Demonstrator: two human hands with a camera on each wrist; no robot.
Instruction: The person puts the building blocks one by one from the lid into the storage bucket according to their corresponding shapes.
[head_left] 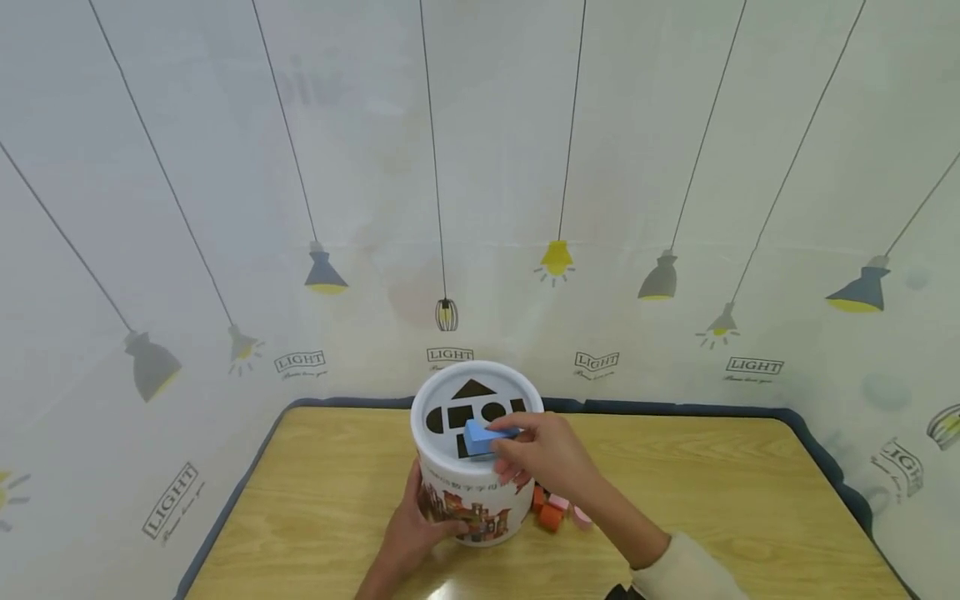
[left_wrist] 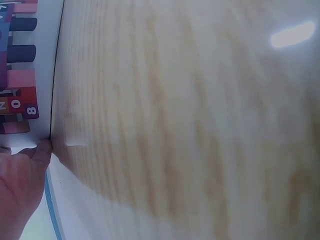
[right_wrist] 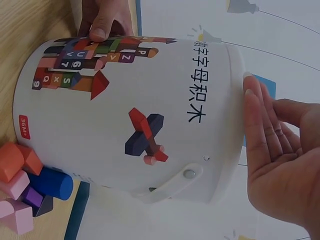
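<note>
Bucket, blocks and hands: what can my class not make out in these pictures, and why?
Full shape of the blue block: head view, partly covered by the right hand.
Inside of the bucket: head view, hidden by the lid.
Leftmost loose blocks: right wrist view, cut by the left edge.
Left hand, partly: left wrist view, cut by the left edge.

The left hand [head_left: 422, 523] is positioned low, its thumb [head_left: 452, 527] spread apart from its fingers [head_left: 412, 485]. The right hand [head_left: 546, 452] is raised higher, its fingertips [head_left: 504, 447] set in a pinch. The right forearm [head_left: 628, 518] is angled inward (a pale sleeve [head_left: 686, 571] is worn behind the wrist).
</note>
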